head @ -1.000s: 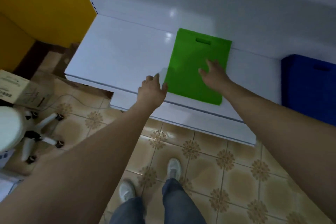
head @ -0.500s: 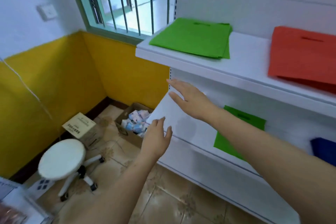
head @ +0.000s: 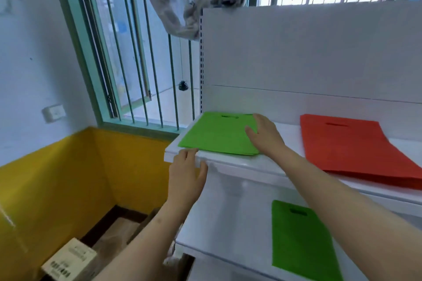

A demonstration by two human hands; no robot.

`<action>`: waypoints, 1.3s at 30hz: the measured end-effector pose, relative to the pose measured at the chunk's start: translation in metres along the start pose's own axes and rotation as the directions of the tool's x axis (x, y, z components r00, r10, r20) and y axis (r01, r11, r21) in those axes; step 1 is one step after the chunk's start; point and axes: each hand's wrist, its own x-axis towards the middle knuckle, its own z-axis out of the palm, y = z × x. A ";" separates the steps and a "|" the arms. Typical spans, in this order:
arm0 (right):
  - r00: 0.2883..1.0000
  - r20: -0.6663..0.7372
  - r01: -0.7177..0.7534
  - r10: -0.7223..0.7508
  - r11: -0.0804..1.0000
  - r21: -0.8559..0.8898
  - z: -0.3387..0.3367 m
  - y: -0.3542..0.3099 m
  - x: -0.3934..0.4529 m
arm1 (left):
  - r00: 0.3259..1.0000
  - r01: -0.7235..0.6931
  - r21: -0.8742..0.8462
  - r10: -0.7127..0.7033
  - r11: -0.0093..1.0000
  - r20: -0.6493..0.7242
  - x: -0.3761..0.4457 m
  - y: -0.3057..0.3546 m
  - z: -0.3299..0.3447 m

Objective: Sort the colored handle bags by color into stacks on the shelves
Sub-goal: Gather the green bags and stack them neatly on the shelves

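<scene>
A single green bag [head: 301, 242] lies flat on the lower shelf [head: 228, 219] nearest you. Your left hand [head: 186, 179], fingers relaxed, touches the upper shelf [head: 269, 164] edge. Your right hand [head: 265, 136] rests flat on the green stack [head: 217, 133]. An orange stack [head: 356, 148] lies farther right.

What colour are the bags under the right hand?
Green bags, under the right hand, in the head view.

Bag stack [head: 217, 134] on upper shelf [head: 269, 164].

Bare upper shelf [head: 287, 134] strip btwn green stack [head: 219, 136] & red stack [head: 351, 146], open above.
</scene>
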 end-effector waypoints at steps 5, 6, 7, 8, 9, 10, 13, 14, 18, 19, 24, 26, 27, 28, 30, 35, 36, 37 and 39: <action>0.980 0.057 -0.193 0.191 0.980 0.040 0.025 0.040 0.066 | 0.994 0.071 0.085 -0.077 0.994 0.075 0.070 -0.006 0.031; 0.973 0.069 -0.225 0.221 0.973 0.055 0.030 0.044 0.078 | 0.988 0.102 0.117 -0.114 0.988 0.105 0.084 -0.011 0.037; 0.968 0.080 -0.242 0.237 0.968 0.063 0.036 0.046 0.090 | 0.979 0.128 0.155 -0.150 0.980 0.140 0.097 -0.017 0.043; 0.967 0.088 -0.246 0.240 0.967 0.061 0.043 0.049 0.101 | 0.967 0.147 0.196 -0.183 0.970 0.180 0.108 -0.023 0.049; 0.966 0.096 -0.244 0.238 0.969 0.049 0.050 0.051 0.111 | 0.953 0.158 0.238 -0.212 0.958 0.219 0.119 -0.029 0.054; 0.967 0.101 -0.236 0.233 0.971 0.029 0.056 0.054 0.120 | 0.938 0.159 0.280 -0.233 0.947 0.255 0.128 -0.033 0.059; 0.966 0.140 -0.202 0.219 0.972 -0.123 0.071 0.068 0.136 | 0.922 0.126 0.377 -0.248 0.918 0.297 0.136 -0.039 0.069; 0.968 0.141 -0.181 0.208 0.967 -0.180 0.076 0.073 0.138 | 0.929 0.117 0.390 -0.240 0.913 0.283 0.135 -0.040 0.072; 0.989 0.086 -0.095 0.118 0.968 -0.234 0.087 0.079 0.143 | 0.945 0.135 0.357 -0.228 0.925 0.234 0.132 -0.044 0.077; 0.993 0.084 -0.065 0.087 0.970 -0.233 0.089 0.078 0.145 | 0.949 0.135 0.340 -0.221 0.931 0.226 0.132 -0.044 0.077; 0.998 0.045 0.045 -0.042 0.997 -0.060 0.086 0.071 0.147 | 0.976 0.107 0.263 -0.152 0.959 0.158 0.128 -0.045 0.076; 0.997 -0.044 0.062 -0.060 0.996 0.059 0.080 0.064 0.146 | 0.989 0.101 0.190 -0.119 0.976 0.083 0.126 -0.044 0.075; 0.994 -0.086 0.075 -0.067 0.993 0.094 0.076 0.060 0.145 | 0.994 0.098 0.142 -0.105 0.985 0.038 0.125 -0.043 0.075; 0.990 -0.122 0.085 -0.071 0.990 0.115 0.074 0.057 0.144 | 0.996 0.090 0.096 -0.091 0.991 0.001 0.124 -0.042 0.074; 0.984 -0.165 0.098 -0.069 0.980 0.172 0.070 0.053 0.143 | 0.997 0.073 0.023 -0.072 0.997 -0.041 0.122 -0.040 0.071; 0.972 -0.236 0.095 0.010 0.897 0.431 0.069 0.048 0.146 | 0.984 0.177 -0.209 -0.180 0.962 0.007 0.124 -0.042 0.063; 0.967 -0.248 0.076 0.051 0.877 0.474 0.069 0.049 0.147 | 0.979 0.203 -0.249 -0.204 0.947 0.021 0.126 -0.042 0.060; 0.962 -0.257 0.053 0.097 0.852 0.521 0.068 0.050 0.149 | 0.974 0.223 -0.280 -0.222 0.934 0.034 0.127 -0.042 0.057; 0.945 -0.272 0.030 0.181 0.781 0.624 0.068 0.056 0.152 | 0.970 0.242 -0.321 -0.241 0.916 0.041 0.128 -0.040 0.051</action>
